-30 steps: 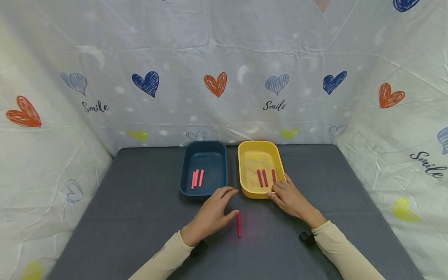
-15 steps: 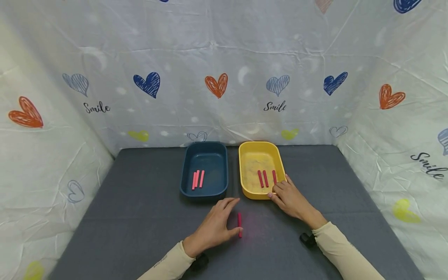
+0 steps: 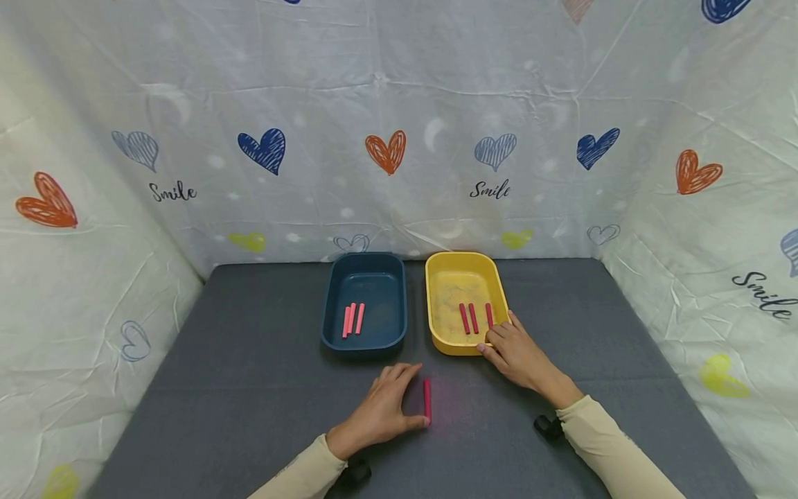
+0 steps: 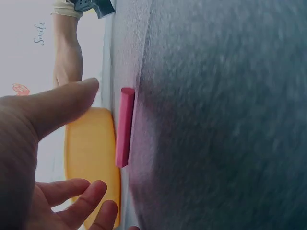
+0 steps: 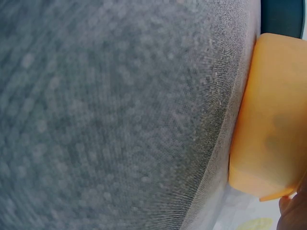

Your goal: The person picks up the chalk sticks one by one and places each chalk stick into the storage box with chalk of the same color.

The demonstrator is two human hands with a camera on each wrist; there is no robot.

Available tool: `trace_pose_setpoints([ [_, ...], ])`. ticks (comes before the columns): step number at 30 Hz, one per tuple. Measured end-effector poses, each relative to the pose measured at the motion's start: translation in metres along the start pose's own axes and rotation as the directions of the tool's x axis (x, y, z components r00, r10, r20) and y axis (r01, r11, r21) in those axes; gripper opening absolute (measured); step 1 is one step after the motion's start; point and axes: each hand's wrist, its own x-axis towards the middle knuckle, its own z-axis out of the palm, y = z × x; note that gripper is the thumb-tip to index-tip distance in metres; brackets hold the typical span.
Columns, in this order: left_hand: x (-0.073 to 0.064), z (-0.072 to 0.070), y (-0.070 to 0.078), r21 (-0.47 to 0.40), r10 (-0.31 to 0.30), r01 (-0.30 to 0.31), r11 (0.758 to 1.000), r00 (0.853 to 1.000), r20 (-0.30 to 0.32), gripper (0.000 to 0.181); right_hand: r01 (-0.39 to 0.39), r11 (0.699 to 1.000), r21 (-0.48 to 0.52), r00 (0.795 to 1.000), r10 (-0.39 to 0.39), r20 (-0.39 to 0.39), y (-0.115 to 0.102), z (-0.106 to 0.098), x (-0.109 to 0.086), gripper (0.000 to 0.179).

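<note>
A red six-sided stick [image 3: 427,400] lies lengthwise on the dark cloth in front of the trays. Beside it my left hand [image 3: 377,414] holds nothing; thumb and fingers are spread apart, and the thumb tip overlaps the stick's near end in the head view. In the left wrist view the same stick [image 4: 125,127] lies past the thumb and fingertips. My right hand [image 3: 520,355] grips the near right corner of the yellow tray [image 3: 451,349], thumb at the front rim. Three red sticks [image 3: 473,319] lie inside that tray, one partly hidden by the fingers.
Left of the yellow tray stands a dark blue tray [image 3: 368,285] with three pink sticks [image 3: 352,320] in it. A white curtain [image 3: 312,90] printed with hearts closes off the back and sides of the grey table [image 3: 249,388].
My left hand has drawn back toward me from near the blue tray to beside the loose red stick. My right hand stays at the yellow tray; the sticks have not moved.
</note>
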Motion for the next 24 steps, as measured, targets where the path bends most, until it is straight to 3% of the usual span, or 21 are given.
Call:
trace_pose_setpoints([
  [8, 0.002, 0.005, -0.004, -0.004, -0.029, 0.029, 1.000, 0.999, 0.034, 0.091, 0.002, 1.000, 0.001, 1.000, -0.002, 0.001, 0.001, 0.001, 0.000, 0.024],
  [24, 0.004, 0.011, -0.006, 0.084, -0.019, 0.014, 0.996, 0.998, 0.055, 0.085, 0.004, 1.000, 0.000, 1.000, -0.004, 0.002, 0.001, 0.001, 0.000, 0.024],
])
